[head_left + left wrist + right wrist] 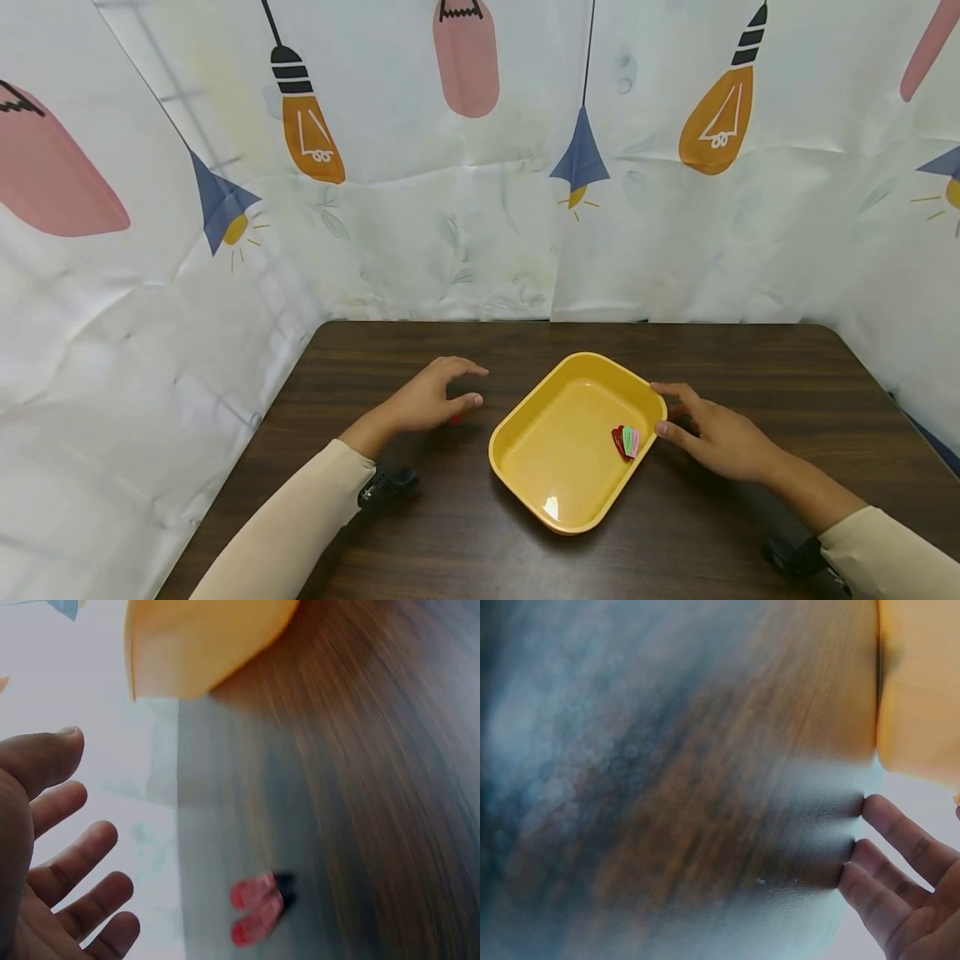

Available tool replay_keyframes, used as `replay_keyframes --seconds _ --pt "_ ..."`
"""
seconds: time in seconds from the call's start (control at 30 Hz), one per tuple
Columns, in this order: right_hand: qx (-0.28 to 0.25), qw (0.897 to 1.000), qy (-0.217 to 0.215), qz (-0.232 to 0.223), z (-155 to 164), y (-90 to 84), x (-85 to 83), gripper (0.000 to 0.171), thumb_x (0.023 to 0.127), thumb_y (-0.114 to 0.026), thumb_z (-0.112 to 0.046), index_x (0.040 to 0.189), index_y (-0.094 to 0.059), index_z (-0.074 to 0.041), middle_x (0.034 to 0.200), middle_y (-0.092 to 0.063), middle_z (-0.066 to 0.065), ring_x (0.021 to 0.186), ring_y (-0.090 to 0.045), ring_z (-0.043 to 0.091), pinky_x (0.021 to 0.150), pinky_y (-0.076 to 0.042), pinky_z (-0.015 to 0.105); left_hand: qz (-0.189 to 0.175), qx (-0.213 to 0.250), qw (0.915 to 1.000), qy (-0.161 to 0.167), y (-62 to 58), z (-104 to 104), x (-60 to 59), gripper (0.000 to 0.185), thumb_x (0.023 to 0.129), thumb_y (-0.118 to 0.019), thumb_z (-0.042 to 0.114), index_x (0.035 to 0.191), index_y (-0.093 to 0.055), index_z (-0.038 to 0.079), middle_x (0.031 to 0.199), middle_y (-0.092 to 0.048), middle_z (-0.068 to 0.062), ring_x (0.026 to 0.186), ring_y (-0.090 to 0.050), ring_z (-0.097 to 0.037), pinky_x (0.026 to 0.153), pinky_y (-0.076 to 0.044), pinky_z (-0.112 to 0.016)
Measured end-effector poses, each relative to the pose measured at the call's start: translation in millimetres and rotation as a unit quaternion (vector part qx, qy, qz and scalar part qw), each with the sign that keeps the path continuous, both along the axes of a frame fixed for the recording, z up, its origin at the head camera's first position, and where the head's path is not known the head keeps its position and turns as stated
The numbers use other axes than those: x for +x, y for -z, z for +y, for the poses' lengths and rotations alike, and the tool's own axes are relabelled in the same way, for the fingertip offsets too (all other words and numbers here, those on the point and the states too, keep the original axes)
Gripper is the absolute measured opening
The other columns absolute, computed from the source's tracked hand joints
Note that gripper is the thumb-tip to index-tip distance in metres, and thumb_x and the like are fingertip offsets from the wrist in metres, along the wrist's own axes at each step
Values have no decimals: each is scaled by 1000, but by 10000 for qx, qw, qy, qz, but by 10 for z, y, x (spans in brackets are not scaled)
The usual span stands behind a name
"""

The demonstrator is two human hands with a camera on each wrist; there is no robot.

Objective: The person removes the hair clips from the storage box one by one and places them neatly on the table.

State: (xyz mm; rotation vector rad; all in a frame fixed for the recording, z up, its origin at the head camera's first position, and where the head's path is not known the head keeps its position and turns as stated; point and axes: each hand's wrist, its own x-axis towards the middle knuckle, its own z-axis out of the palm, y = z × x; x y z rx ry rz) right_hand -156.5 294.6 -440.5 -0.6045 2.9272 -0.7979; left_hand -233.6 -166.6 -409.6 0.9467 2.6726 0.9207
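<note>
**Head view: red clip right under the left hand**

Left hand (431, 400) hovering, fingers loosely spread, gripping nothing. Red clip (257, 907) flat on the table (750, 367) just below the fingertips. Right hand (712, 433) relaxed too, thumb touching the yellow tray (525, 454), more clips (626, 441) lying inside.

dark wooden table (750, 375); behind it a white curtain (450, 233) printed with orange bulbs and pink shapes.

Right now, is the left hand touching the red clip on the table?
Apart. The left wrist view shows the left hand open with fingers spread, and bare table between its fingers and the red clip.
</note>
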Motion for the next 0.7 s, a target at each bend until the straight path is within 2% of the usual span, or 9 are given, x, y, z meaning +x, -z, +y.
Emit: replay_keyframes --seconds 0.37,0.7 --pt "27 10000 4 24 -4 8 8 59 104 -60 -43 153 -33 -27 122 -70 12 97 -71 33 73 -56 54 291 73 9982 518 -117 341 51 42 100 -70 30 139 -62 15 141 -58 -1 134 -48 -23 112 -38 -48" --pt "32 10000 -18 59 2 25 -5 59 104 -60 -43 153 -32 -27 121 -71 11 95 -71 31 72 -56 53 431 -9 9945 959 -163 589 63 43 99 -71 28 139 -63 11 137 -61 1 132 -49 -20 112 -38 -43"
